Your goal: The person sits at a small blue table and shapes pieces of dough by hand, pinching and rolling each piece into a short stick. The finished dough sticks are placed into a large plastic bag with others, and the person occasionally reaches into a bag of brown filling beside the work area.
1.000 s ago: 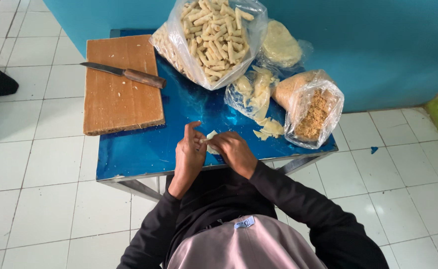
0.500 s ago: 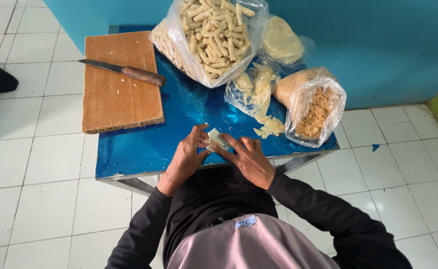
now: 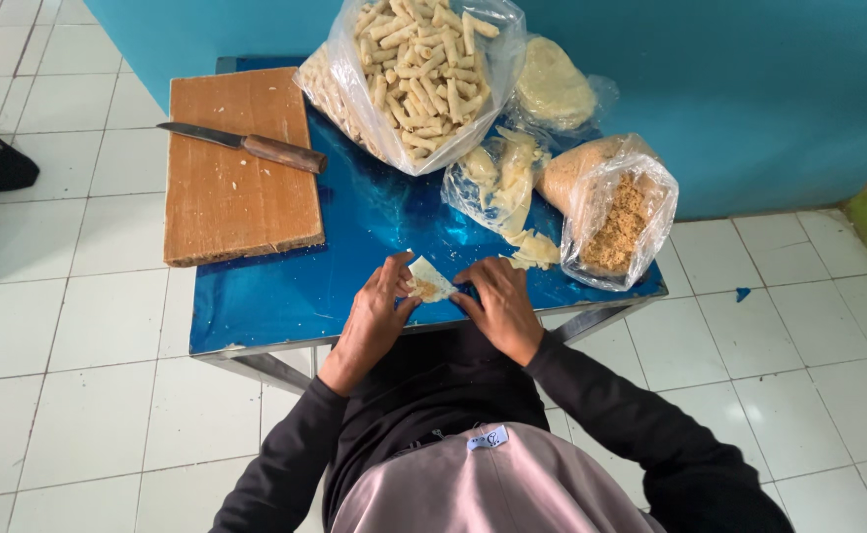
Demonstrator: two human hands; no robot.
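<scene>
Resting on the near edge of a blue table (image 3: 285, 306), both hands are working a small pale wrapper (image 3: 431, 279) with a spot of brownish filling on it; the left hand (image 3: 374, 318) is lying flat beside it, fingers (image 3: 395, 272) stretched long and nearly straight, their tips touching the wrapper's left edge; the right hand (image 3: 500, 304) is sitting just right of it, fingers bent loosely and spread, the tips pressing the wrapper's right side (neither hand is closing around anything; the sheet is lying on the table between them). Farther back, a wooden cutting board (image 3: 241, 192) is lying on the table's left part, with a knife (image 3: 244, 145) resting across its top; an open clear bag of pale rolled sticks (image 3: 415, 74) is standing at the back; a bag of brown crumbs (image 3: 619, 212) is leaning at the right; a small bag of pale sheets (image 3: 497, 183) is sitting between them, with a few loose pieces (image 3: 532, 252) spilling out near the right hand.
</scene>
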